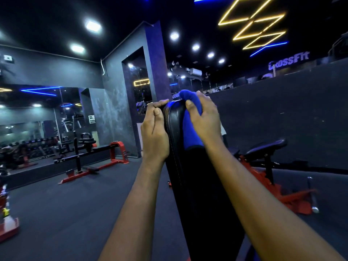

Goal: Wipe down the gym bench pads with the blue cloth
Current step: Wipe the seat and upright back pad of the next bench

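Observation:
A black padded bench back rises steeply in front of me, its stitched left edge facing the camera. My left hand grips the pad's top left edge, fingers curled over the rim. My right hand holds the blue cloth against the top of the pad, fingers curled round the bunched fabric. The cloth hangs down the pad's face under my palm.
A red-framed flat bench stands on the dark floor at the left before a mirrored wall. Another red-framed machine with a black seat sits to the right. A dark pillar stands behind the pad.

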Demonstrator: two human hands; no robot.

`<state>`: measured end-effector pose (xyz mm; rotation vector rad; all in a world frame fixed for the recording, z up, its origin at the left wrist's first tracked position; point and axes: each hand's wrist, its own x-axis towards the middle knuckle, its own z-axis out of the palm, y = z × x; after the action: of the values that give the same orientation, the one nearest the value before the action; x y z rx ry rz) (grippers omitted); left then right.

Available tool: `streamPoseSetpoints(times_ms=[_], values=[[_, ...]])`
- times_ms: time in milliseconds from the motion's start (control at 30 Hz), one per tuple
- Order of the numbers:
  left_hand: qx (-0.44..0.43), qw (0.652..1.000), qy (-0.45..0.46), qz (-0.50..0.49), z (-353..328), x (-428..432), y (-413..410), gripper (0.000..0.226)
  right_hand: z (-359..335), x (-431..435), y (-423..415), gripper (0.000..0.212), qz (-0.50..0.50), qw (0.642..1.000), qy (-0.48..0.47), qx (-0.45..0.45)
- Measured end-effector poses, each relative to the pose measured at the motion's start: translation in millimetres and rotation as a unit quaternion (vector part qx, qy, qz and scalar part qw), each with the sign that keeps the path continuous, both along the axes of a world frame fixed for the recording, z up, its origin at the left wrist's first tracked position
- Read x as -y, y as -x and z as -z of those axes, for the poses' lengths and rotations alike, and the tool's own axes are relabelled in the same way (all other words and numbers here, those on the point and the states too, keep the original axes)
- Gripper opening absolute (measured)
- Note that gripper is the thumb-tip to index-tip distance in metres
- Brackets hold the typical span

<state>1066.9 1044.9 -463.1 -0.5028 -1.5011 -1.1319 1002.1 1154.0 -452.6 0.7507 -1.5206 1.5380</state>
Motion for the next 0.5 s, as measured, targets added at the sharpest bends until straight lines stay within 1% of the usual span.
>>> streamPoseSetpoints(times_ms=[33,133,167,200,233,300,333,367,400,433,500], values=[[0.004,1.000,-0.001,0.009,1.0,0.4,1.7,0.030,7.8,1.7,-9.5,0.049,0.009,1.000,-0.001,-0.030],[0.003,1.000,0.005,0.030,0.4,1.5,7.6,0.026,34.4,-1.4,-19.4,0.040,-0.006,0.979,-0.058,-0.193],[-0.004,1.000,0.005,0.030,0.0,0.8,7.9,0.025,34.3,-4.6,-13.3,0.040,-0.009,0.974,-0.075,-0.214],[-0.011,0.999,0.003,0.033,0.1,0.1,7.4,0.025,29.8,-7.5,-2.9,0.039,-0.006,0.976,-0.070,-0.207],[-0.018,0.999,0.004,0.034,-1.0,-0.7,6.2,0.025,21.1,-8.5,5.6,0.039,-0.003,0.984,-0.048,-0.173],[-0.020,0.999,0.012,0.027,-0.4,-1.3,5.2,0.027,4.6,-9.7,17.7,0.039,0.006,0.998,0.004,-0.056],[-0.019,0.999,0.016,0.023,0.4,-0.5,5.8,0.029,1.4,-7.5,18.0,0.039,0.009,1.000,0.015,-0.005],[-0.017,0.999,0.020,0.020,1.1,0.5,7.0,0.032,2.8,-5.3,14.8,0.041,0.015,1.000,0.012,0.013],[-0.014,0.999,0.023,0.017,1.7,1.2,9.1,0.034,8.6,-4.6,10.5,0.043,0.021,1.000,0.007,-0.008],[-0.014,0.999,0.029,0.013,2.1,2.1,10.9,0.037,16.1,-4.6,4.3,0.045,0.018,0.998,-0.002,-0.058],[-0.024,0.999,0.042,0.004,1.4,3.7,13.8,0.039,30.6,-5.4,-3.0,0.042,-0.011,0.983,-0.034,-0.179]])
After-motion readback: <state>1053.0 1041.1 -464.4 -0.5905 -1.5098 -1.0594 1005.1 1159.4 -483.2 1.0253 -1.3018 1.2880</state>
